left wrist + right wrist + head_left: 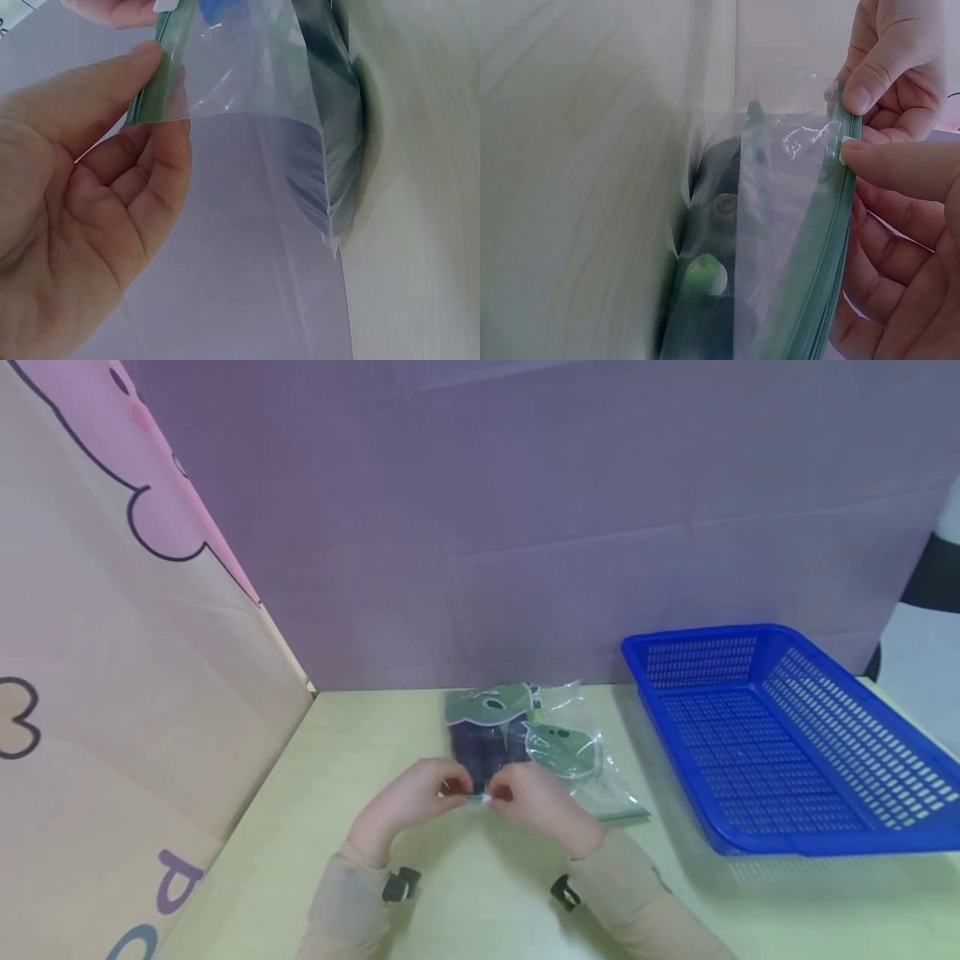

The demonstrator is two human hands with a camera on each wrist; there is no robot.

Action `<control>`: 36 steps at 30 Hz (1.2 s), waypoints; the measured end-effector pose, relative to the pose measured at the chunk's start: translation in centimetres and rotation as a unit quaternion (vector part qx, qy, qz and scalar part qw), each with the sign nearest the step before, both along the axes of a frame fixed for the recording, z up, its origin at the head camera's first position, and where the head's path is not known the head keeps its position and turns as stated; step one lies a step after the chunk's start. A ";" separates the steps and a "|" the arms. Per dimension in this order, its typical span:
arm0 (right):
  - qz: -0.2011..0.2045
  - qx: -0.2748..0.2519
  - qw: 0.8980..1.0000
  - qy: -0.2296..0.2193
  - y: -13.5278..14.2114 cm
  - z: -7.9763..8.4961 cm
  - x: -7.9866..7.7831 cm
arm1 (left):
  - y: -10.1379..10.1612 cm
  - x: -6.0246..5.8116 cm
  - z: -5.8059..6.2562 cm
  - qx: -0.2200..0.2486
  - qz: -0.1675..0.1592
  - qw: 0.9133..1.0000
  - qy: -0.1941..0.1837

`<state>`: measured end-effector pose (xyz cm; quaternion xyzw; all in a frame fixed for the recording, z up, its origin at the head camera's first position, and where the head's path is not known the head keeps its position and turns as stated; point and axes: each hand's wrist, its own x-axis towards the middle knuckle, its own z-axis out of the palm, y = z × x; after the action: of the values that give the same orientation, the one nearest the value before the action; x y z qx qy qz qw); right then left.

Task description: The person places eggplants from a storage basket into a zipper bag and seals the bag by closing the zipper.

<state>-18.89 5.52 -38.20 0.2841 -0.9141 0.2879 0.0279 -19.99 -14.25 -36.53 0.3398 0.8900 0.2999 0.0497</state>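
Observation:
A clear zip bag (562, 752) with green printed shapes lies on the pale table, dark contents (480, 747) inside. Its green zip strip (154, 94) is raised off the table at the near side. My left hand (412, 793) pinches one end of this strip between thumb and fingers. Close beside it, my right hand (543, 797) pinches the small white slider (846, 150) on the strip, other fingers curled behind the zip. Through the film, the right wrist view also shows a small green-and-white piece (705, 276) against the dark contents.
To the right stands a blue plastic basket (795, 842) with meshed walls. A purple cloth (480, 527) hangs behind the table (360, 735), and a printed cloth (135, 710) borders its left side. Black buckles (401, 885) show at both wrists.

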 end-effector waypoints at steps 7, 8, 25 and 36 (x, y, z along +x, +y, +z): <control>0.000 -0.004 1.000 0.004 -0.1 0.1 0.0 | 0.1 0.0 -0.3 -0.006 -0.006 1.000 0.014; 0.000 -0.005 1.000 0.003 -0.1 0.1 0.0 | 0.1 -0.1 -0.3 -0.006 -0.007 1.000 0.016; 0.001 0.009 1.000 -0.018 0.2 -0.1 0.2 | 0.2 0.1 -0.4 -0.007 -0.007 1.000 -0.002; -0.015 0.023 0.999 -0.017 0.9 -0.3 0.2 | -0.1 -0.2 -0.5 -0.012 -0.010 1.000 -0.001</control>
<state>-18.73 6.47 -38.48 0.2664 -0.9249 0.2710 0.0103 -20.17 -14.38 -37.01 0.3474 0.8903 0.2888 0.0575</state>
